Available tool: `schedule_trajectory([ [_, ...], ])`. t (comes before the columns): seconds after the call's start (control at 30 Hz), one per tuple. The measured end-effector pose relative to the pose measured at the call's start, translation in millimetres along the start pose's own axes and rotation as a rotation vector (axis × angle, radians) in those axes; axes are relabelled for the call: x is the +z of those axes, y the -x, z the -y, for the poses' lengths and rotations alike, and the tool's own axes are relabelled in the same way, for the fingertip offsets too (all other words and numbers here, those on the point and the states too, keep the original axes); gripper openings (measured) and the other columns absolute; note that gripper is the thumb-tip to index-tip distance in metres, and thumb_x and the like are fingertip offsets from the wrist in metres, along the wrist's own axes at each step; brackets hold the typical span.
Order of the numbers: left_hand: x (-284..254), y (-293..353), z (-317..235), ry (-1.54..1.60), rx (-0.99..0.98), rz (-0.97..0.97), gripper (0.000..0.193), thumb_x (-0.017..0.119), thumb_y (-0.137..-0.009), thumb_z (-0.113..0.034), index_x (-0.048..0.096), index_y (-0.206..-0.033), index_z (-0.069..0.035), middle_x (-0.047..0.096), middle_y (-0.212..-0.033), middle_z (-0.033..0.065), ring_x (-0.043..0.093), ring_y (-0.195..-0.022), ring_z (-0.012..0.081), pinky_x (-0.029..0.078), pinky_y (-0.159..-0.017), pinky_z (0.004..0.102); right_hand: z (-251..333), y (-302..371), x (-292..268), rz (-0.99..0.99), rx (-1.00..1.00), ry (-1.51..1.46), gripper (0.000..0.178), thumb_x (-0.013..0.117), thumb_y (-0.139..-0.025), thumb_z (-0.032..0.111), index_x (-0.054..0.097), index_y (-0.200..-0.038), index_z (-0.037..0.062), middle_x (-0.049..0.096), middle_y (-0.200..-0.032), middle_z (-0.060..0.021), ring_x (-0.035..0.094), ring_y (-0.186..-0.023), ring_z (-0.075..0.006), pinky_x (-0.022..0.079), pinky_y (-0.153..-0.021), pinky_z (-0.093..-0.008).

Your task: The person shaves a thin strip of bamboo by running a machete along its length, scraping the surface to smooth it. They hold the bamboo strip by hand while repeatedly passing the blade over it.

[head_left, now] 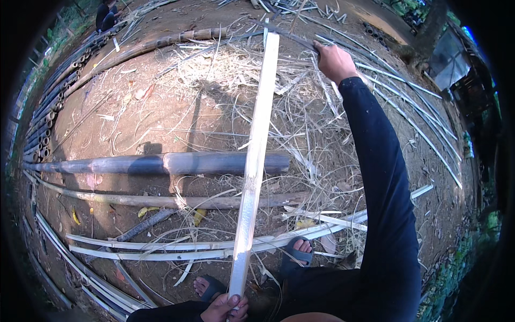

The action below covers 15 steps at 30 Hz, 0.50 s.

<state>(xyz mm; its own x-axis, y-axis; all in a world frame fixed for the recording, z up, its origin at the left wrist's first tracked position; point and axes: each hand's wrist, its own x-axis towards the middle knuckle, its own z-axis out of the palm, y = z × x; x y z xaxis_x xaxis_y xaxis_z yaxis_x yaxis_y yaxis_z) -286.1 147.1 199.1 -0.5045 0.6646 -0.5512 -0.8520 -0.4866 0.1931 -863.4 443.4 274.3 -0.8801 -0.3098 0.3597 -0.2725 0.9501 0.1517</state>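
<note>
My left hand (225,308) is closed around the near end of a long split bamboo strip (257,145), low at my body. The strip's pale inner face is up, and it runs away from me, crossing over a dark bamboo pole (209,162). At the strip's far end, my right hand (335,61) grips a long dark-bladed knife (295,38), with my arm stretched out. The blade points left and lies at or just past the strip's tip; whether it touches cannot be made out. Its handle is mostly hidden in my fist.
A thinner pole (214,201) and pale bamboo strips (161,247) lie nearer my sandalled feet (296,255). Curly shavings (316,123) cover the ground to the right. Stacked bamboo poles (45,126) line the left. A person (106,15) sits at the far left.
</note>
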Motion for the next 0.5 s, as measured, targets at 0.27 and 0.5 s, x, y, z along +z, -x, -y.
schedule_trajectory([
  [0.27,19,-7,-8,-0.105,0.09,-0.031,0.031,0.043,-0.106,-0.039,0.045,-0.095,-0.01,0.04,-0.072,-0.0015,0.034,-0.057,0.0092,0.03,-0.051,0.0243,42,101,-10,-0.293,0.119,-0.551,0.039,0.062,-0.09,0.015,0.064,-0.128,0.018,0.066,-0.072,-0.0212,0.066,-0.063,-0.034,0.051,-0.059,-0.043],
  [0.5,30,-9,-5,-0.278,0.186,-0.337,0.031,0.041,-0.107,-0.036,0.047,-0.094,-0.009,0.039,-0.068,-0.0033,0.033,-0.049,0.0057,0.032,-0.045,0.0222,114,247,-99,-0.146,-0.836,-0.14,0.059,0.057,-0.086,0.014,0.05,-0.144,0.0161,0.048,-0.069,-0.0002,0.053,-0.058,-0.0137,0.049,-0.051,-0.0292],
])
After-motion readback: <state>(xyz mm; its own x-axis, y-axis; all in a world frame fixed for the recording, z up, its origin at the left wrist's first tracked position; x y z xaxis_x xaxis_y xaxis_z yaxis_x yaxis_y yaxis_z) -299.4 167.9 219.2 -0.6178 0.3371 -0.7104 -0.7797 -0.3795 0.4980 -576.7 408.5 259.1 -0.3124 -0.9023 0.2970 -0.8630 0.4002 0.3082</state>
